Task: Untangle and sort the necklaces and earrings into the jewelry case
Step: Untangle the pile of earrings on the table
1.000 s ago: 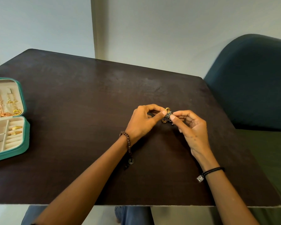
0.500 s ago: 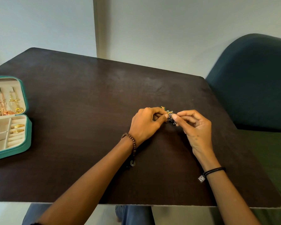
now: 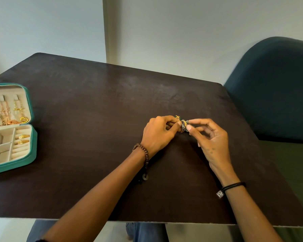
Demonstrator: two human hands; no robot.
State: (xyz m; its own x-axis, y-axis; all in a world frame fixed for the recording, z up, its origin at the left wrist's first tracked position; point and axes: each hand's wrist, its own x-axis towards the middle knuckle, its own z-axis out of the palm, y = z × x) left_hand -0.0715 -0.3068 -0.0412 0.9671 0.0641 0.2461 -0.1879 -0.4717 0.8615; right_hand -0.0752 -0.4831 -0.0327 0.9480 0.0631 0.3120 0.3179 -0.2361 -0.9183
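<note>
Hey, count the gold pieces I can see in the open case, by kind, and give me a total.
Gold rings in the roll slots, first and second: 2
Gold heart pendant in the lid: 1
Gold chain in the lid: 1
Total: 4
The pinkish chains beside them are not counted.

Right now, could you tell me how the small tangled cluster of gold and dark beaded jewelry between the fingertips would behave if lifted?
The small tangled cluster of gold and dark beaded jewelry is pinched by fingertips of the left hand and right hand alone, so it is probably light. It looks knotted, so it would likely lift as one lump. Its fine links could snag or bend if tugged.
</note>
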